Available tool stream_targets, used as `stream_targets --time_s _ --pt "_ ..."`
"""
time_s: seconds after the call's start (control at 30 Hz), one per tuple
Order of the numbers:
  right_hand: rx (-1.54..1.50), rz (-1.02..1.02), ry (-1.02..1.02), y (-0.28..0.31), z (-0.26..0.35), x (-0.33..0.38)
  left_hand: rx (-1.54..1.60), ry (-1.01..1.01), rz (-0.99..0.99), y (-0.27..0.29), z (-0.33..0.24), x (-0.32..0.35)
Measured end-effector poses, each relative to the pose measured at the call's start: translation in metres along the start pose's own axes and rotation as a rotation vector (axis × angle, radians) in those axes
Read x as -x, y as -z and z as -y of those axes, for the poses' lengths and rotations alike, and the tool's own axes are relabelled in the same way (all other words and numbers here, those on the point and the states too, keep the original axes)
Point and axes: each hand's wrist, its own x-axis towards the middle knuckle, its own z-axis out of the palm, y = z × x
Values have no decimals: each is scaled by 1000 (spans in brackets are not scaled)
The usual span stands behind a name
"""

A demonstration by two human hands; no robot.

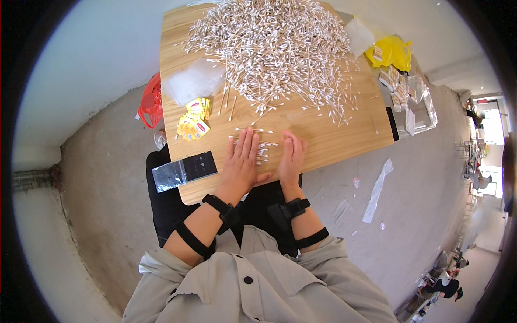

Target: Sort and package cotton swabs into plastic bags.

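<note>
Beneath the left hand [240, 161], half-hidden cotton swabs [263, 151].

a beige-grey shirt [253, 307] is worn here, chest flaps [195, 285] and dark buttons [248, 280] shown, sleeves [161, 262] rolled; black trousers [162, 212] are worn; forearms [205, 220] are ringed by black straps [191, 238], wrists [232, 188] by boxed black bands [229, 215].

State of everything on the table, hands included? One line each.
Left hand: flat, fingers extended, over swabs
Right hand: fingers bent; grip unclear
Large swab pile: loose, heaped
Small swab group: spread between hands
Clear bags: lying overlapped
Yellow cards: overlapping
</note>
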Motion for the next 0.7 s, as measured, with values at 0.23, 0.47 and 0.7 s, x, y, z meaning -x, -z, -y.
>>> stream_targets --time_s 0.23,0.47,0.7 --pt "-100 -48 -35 -2 -3 -5 -12 -3 46 0 -6 26" --pt "-152 11 13 -27 0 -2 -51 1 2 7 2 -10" --pt "-393 -20 -109 -16 2 2 84 -150 135 19 13 12"
